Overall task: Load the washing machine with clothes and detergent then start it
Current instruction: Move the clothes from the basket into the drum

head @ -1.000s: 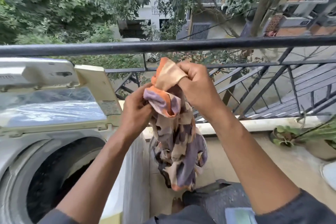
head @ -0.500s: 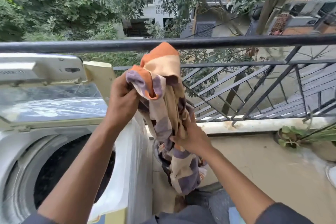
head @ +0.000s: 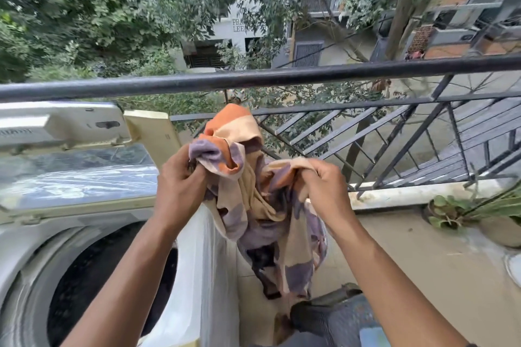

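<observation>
With the left hand (head: pixel 180 177) and right hand (head: pixel 318 186) each pinching the patterned garment (head: pixel 253 205) at centre frame, carry it leftward and release it over the open drum (head: pixel 93 284) at lower left.

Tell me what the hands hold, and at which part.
Both hold one patterned cloth. The left hand grips a bunched upper fold; the right hand pinches another fold near the top. The rest hangs free beside the washer.

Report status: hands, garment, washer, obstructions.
Left hand and right hand gripping patterned garment, held beside washing machine. Lid up, drum open. Nothing blocking.
</observation>
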Demonstrator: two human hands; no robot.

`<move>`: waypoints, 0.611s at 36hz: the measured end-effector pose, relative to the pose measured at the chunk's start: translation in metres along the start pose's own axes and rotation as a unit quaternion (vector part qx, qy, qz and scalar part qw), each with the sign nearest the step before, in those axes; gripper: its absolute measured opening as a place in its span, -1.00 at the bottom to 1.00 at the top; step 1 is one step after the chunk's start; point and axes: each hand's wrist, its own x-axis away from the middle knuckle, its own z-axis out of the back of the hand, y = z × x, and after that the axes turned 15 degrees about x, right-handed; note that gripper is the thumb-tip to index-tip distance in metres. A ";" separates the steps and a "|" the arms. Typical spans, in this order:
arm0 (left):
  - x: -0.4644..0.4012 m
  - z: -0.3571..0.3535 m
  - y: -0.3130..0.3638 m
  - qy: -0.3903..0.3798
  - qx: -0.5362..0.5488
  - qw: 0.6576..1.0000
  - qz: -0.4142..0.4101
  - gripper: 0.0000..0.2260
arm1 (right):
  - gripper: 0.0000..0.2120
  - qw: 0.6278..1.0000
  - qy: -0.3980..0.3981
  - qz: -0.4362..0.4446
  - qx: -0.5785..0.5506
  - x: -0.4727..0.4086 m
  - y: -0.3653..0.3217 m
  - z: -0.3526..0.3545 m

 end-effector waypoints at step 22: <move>-0.006 -0.010 0.001 -0.043 0.028 0.998 -0.042 -0.75 | -0.64 0.961 -0.016 0.195 -0.196 0.021 -0.073 0.005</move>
